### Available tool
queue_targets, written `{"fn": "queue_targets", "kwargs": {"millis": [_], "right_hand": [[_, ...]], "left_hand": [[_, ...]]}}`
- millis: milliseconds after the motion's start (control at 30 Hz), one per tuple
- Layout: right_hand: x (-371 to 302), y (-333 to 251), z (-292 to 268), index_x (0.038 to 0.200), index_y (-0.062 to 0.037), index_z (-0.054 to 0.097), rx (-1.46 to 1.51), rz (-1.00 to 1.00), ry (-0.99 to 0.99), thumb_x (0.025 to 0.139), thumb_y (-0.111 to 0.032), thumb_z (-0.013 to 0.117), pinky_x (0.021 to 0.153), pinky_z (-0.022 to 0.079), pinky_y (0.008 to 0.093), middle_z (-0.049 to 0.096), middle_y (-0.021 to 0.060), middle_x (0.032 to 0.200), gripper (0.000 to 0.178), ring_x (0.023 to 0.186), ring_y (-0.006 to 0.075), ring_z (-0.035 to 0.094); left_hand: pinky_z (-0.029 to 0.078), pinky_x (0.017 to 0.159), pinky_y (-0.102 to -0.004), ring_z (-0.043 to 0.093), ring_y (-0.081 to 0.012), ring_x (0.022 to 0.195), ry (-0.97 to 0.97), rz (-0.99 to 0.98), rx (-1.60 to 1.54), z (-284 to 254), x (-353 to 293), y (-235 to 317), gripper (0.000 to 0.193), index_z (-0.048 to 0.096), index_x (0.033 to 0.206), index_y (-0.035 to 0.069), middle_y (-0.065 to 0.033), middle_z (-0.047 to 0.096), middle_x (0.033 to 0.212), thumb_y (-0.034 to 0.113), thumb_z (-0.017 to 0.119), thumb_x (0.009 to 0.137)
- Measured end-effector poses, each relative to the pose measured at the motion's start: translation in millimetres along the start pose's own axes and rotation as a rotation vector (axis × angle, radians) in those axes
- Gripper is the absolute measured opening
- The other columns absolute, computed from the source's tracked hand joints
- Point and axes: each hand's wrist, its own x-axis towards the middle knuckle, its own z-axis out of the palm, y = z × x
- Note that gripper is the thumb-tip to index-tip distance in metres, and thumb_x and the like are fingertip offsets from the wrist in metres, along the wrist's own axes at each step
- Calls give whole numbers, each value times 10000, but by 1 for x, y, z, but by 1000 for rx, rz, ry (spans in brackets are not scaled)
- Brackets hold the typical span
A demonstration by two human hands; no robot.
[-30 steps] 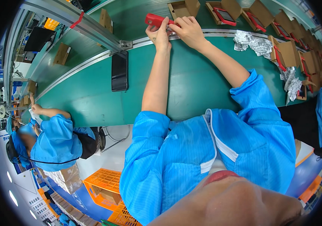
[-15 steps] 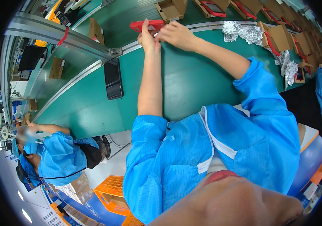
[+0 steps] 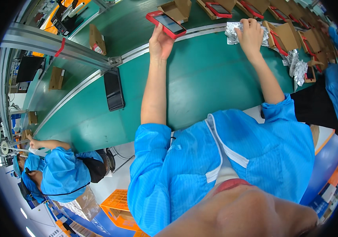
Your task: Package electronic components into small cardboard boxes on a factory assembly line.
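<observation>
My left hand [image 3: 161, 46] is closed around the lower edge of a red handheld device [image 3: 168, 24]. Its dark screen, with a pale display, faces up toward me, above the far edge of the green work surface. Over to the right, my right hand [image 3: 251, 38] rests on a pile of small silver packets [image 3: 233, 36], fingers apart and bent down onto them. The fingertips partly cover the pile, and no packet shows lifted in them. An opened brown cardboard box [image 3: 178, 12] lies just beyond the device.
Opened boxes with red devices [image 3: 218, 10] line the far side toward the right. More silver packets [image 3: 297, 67] lie near the right end. A black device [image 3: 114, 90] lies left of my left arm, near a metal frame post [image 3: 70, 53]. A co-worker in blue [image 3: 64, 173] sits at left.
My right hand has left the red device and moved right onto the silver packets. My left hand has turned the device so its screen now shows.
</observation>
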Motion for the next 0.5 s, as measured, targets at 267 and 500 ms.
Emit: {"fn": "queue_targets", "kwargs": {"millis": [267, 500], "right_hand": [[-8, -108, 12, 1100, 17, 566, 1931, 925, -1045, 962, -356, 485, 746, 494, 264, 624, 91, 999, 406, 750, 115, 590], [2, -134, 60, 1040, 33, 571, 2102, 1099, -704, 956, -261, 515, 787, 503, 270, 635, 119, 954, 310, 859, 164, 622]], "left_hand": [[321, 1064, -513, 362, -397, 1288, -129, -59, -73, -2, -4, -9, 522, 357, 1354, 40, -192, 466, 1313, 344, 471, 946], [376, 1007, -466, 462, -330, 1183, 100, -52, 88, -8, 2, -7, 606, 385, 1337, 49, -168, 505, 1249, 450, 533, 908]]}}
